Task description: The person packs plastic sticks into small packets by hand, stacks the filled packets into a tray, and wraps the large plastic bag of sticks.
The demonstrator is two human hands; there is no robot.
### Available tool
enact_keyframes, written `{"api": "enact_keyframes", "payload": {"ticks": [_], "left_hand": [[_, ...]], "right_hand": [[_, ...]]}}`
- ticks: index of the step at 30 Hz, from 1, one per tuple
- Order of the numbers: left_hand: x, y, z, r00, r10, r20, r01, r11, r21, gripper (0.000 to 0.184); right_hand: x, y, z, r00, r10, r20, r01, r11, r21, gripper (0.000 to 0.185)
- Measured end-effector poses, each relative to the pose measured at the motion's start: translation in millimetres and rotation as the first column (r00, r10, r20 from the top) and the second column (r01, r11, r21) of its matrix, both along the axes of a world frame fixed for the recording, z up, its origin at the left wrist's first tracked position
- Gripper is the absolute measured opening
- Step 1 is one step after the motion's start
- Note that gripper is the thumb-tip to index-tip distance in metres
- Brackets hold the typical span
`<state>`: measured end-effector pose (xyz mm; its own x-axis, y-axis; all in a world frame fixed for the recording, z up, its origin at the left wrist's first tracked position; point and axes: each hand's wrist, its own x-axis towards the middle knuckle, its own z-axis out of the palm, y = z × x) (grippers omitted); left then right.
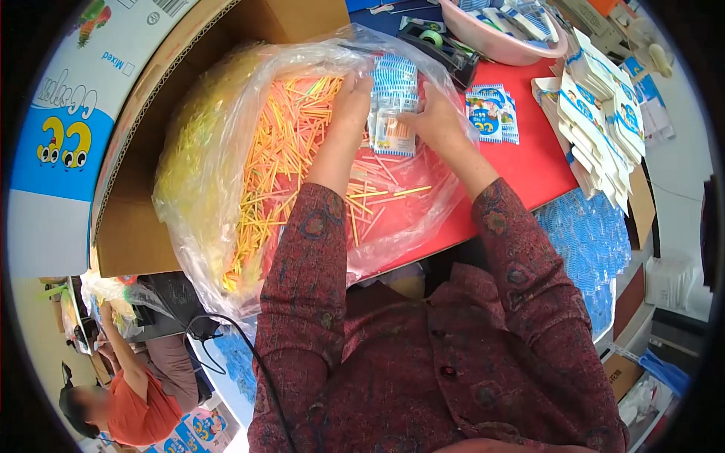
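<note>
Blue-and-white printed packets (394, 90) lie overlapped in a column between my hands, over the open clear plastic bag (423, 226). My left hand (352, 106) is closed at the packets' left edge, its fingertips partly hidden. My right hand (438, 121) grips from the other side, its thumb on the lowest packet, through which orange shows. Many thin yellow and orange sticks (291, 143) are heaped in the bag beside my left hand. A few loose ones are scattered below the packets.
An open cardboard box (140, 234) stands left of the bag. On the red tabletop (529, 170) lie more packets (489, 113) and a tape dispenser (442, 49). A pink basin (502, 45) holds packets. Folded cartons (596, 113) are piled at right. Another person (140, 400) sits lower left.
</note>
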<state>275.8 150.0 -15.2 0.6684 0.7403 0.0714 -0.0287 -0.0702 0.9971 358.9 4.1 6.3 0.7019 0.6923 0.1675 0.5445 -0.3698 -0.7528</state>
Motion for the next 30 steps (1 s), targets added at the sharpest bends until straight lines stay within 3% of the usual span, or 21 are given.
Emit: {"api": "enact_keyframes", "payload": {"ticks": [5,8,9,12,13,17,18,20,22,25,28,30], "left_hand": [[10,-1,1,0.994,0.103,-0.033,-0.101,0.993,0.056,0.047],[13,-4,1,0.985,0.125,-0.121,-0.128,0.992,-0.010,0.051],[13,-6,1,0.976,0.137,-0.167,-0.146,0.988,-0.041,0.054],[9,-9,4,0.979,0.169,-0.109,-0.160,0.983,0.088,0.059],[5,-12,4,0.980,0.178,-0.086,-0.165,0.975,0.146,0.062],[-2,-21,5,0.980,0.197,0.035,-0.197,0.980,-0.008,0.066],[-5,-24,4,0.980,0.197,0.029,-0.197,0.980,-0.011,0.066],[-8,-28,6,0.978,0.165,0.125,-0.156,0.984,-0.084,0.062],[-11,-29,10,0.972,0.156,0.178,-0.137,0.984,-0.114,0.060],[-16,-35,18,0.987,0.128,0.097,-0.124,0.991,-0.047,0.069],[-17,-38,20,0.994,0.077,0.081,-0.071,0.995,-0.073,0.071],[-24,-41,19,0.997,0.051,0.060,-0.046,0.995,-0.091,0.072]], "right_hand": [[8,-2,1,0.998,0.055,-0.041,-0.060,0.990,-0.127,0.040],[10,-1,-26,0.977,0.124,-0.172,-0.096,0.982,0.163,0.034],[9,-3,-29,0.976,0.126,-0.176,-0.098,0.982,0.161,0.034],[-8,-7,-14,0.996,0.078,0.053,-0.088,0.970,0.227,0.033],[-13,-8,-16,0.996,0.077,0.047,-0.086,0.970,0.226,0.033],[-21,-9,-31,0.989,-0.009,0.146,-0.048,0.922,0.383,0.050],[-23,-9,-32,0.994,0.093,-0.052,-0.059,0.887,0.458,0.056],[-24,-7,-31,0.858,0.327,-0.396,-0.027,0.799,0.601,0.069],[-24,-5,-27,0.885,0.309,-0.349,-0.022,0.776,0.631,0.069],[-28,-10,-14,0.931,0.252,-0.265,-0.005,0.732,0.681,0.070],[-32,-17,-5,0.838,0.362,-0.408,-0.169,0.884,0.436,0.067],[-31,-18,-2,0.826,0.342,-0.449,-0.151,0.901,0.407,0.066]]}}
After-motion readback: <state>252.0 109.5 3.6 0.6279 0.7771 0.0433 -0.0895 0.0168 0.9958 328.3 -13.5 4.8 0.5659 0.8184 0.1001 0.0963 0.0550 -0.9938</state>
